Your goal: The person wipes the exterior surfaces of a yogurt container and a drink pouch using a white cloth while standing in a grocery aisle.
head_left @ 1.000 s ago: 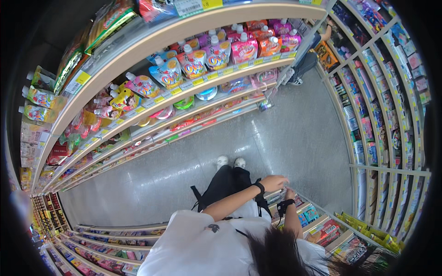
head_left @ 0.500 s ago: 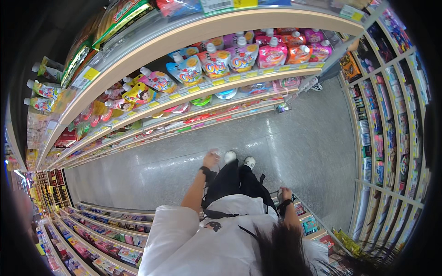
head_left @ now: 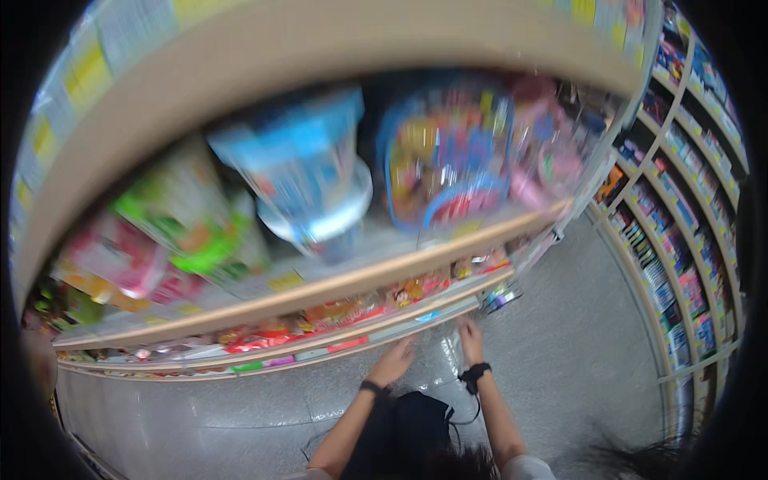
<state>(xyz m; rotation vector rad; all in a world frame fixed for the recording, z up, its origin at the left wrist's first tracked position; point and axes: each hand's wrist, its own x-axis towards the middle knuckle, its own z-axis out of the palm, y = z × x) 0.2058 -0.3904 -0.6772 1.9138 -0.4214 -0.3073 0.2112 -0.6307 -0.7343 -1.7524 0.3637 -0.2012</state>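
Observation:
Both my hands are out in front of the low shelves, above the grey floor. My left hand [head_left: 392,362], a dark band at its wrist, reaches up and to the right with fingers stretched; I see nothing in it. My right hand [head_left: 471,340], with a black band at the wrist, points toward the lowest shelf edge, fingers extended and seemingly bare. Neither touches the goods. Nearest beyond them are red and orange packets [head_left: 344,314] on a lower shelf. Higher up stand a blue-and-white tub [head_left: 308,160] and a clear blue-edged bag of sweets [head_left: 448,156], both blurred.
Green packs [head_left: 188,212] and pink packs [head_left: 112,256] fill the shelf's left. A pink bundle [head_left: 548,148] sits at its right end. A wooden shelf edge [head_left: 384,40] arches close overhead. Another shelf unit [head_left: 680,240] lines the right. Grey floor [head_left: 576,344] lies between.
My view has dropped and come closer to the lower shelves. Both hands have moved from beside my body to in front of it, nearer each other.

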